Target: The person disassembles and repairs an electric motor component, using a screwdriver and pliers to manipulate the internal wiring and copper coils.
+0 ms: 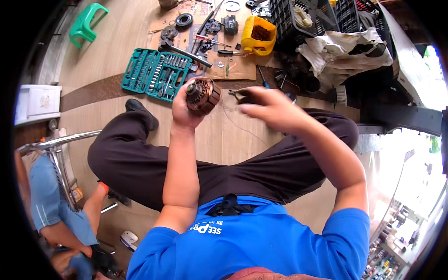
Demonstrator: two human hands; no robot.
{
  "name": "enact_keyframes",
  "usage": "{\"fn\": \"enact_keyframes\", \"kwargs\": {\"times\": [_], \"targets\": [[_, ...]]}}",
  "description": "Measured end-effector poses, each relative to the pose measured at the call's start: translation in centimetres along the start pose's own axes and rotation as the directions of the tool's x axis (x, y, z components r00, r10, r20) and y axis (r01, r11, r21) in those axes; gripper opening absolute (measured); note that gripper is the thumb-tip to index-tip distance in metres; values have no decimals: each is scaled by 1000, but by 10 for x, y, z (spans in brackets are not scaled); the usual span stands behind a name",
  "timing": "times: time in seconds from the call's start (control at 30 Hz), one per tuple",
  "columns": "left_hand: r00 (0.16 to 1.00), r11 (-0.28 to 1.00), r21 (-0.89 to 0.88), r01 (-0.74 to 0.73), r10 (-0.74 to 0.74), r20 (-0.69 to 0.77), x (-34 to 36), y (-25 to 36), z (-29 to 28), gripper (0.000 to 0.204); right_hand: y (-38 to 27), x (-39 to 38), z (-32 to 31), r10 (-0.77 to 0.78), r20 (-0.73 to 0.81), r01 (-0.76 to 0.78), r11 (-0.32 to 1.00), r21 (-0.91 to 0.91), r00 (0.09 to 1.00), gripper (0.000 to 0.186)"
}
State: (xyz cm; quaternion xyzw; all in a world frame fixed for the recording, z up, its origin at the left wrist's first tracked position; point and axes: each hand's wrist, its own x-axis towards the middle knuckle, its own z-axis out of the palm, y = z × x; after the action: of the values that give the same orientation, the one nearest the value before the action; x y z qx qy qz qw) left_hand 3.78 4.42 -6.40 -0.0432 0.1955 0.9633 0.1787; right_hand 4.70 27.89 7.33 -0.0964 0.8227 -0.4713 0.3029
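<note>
My left hand (182, 109) is wrapped round a motor armature (203, 95) with copper windings and a dark shaft end, held up over the floor in front of me. To its right, my right hand (270, 107) is closed on small pliers (237, 95); motion blurs the hand. The pliers' jaws point toward the armature and stand apart from it. A thin wire (242, 128) hangs near the armature and trails across the floor toward my right leg. Just beyond my left hand lies an open green socket set case (156, 73).
Beyond the case, a cardboard sheet (245, 70) carries screwdrivers, a black ring (184, 20) and metal parts. A cut yellow container (259, 36) stands beside black crates (303, 28) and a white cloth (343, 51). A green stool (86, 23) is far left; another person (51, 196) sits at left.
</note>
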Motion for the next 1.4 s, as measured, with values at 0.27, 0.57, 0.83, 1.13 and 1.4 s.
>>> {"fn": "enact_keyframes", "kwargs": {"times": [0.27,0.57,0.83,1.13,1.4], "targets": [[998,948,313,64,-55,-36,-11,1,19,32,35,51,26,200,238,-271,908,319,950,21],[948,841,540,-29,195,-253,6,-9,7,19,11,21,-13,-132,396,124,991,47,909,24],[931,851,517,-95,259,-256,13,-5,-1,25,36,36,14,-72,484,249,917,-312,872,24],[923,833,538,-131,300,-240,12,3,-5,29,39,31,-8,-84,444,248,912,-326,892,18],[928,994,46,-97,107,-356,6,12,-22,38,76,56,25,268,122,-120,734,-669,956,22]]}}
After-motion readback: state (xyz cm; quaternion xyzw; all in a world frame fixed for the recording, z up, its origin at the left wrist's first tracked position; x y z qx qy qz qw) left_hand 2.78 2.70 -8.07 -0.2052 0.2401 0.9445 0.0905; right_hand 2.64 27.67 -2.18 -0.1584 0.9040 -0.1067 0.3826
